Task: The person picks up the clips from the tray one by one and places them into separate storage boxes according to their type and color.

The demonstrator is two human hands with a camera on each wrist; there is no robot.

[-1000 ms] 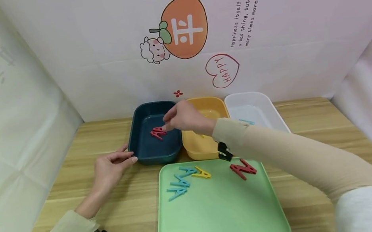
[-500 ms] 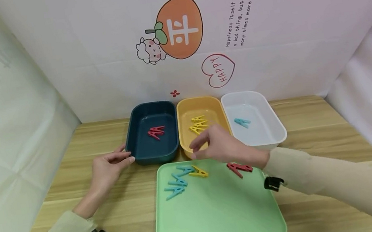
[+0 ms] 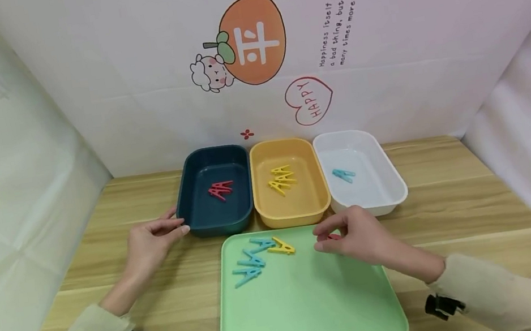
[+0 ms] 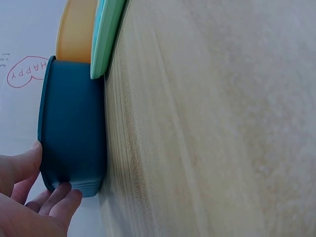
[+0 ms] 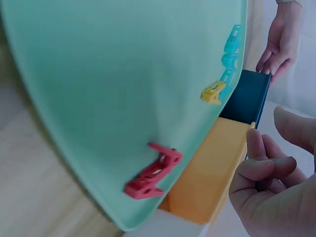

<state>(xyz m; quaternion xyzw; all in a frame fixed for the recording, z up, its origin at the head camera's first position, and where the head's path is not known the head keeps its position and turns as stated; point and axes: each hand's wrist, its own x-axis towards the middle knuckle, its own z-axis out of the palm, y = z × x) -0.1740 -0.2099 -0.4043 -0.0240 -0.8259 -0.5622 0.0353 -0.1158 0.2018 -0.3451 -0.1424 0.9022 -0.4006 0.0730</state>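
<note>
My left hand (image 3: 151,248) holds the near left corner of a dark blue bin (image 3: 218,231), thumb and fingers at its rim and outer side. Two red clothespins (image 3: 220,190) lie inside. Over the far right part of a green tray (image 3: 314,318) hovers my right hand (image 3: 366,236), thumb and fingers apart with nothing between them. Below it are red clothespins (image 5: 154,174), mostly hidden by that hand in the head view. Several light blue clothespins (image 3: 248,274) and one yellow clothespin (image 3: 281,246) lie at the tray's far left.
A yellow bin (image 3: 294,219) holding several yellow clothespins (image 3: 282,179) stands against the blue one. To its right is a white bin (image 3: 372,208) with a light blue clothespin (image 3: 344,175). A printed cloth (image 3: 160,118) hangs behind the wooden table (image 3: 176,327).
My right hand has left the dark blue bin and travelled right and nearer, passing the yellow bin, to the red clothespins on the tray. My left hand stays at the blue bin.
</note>
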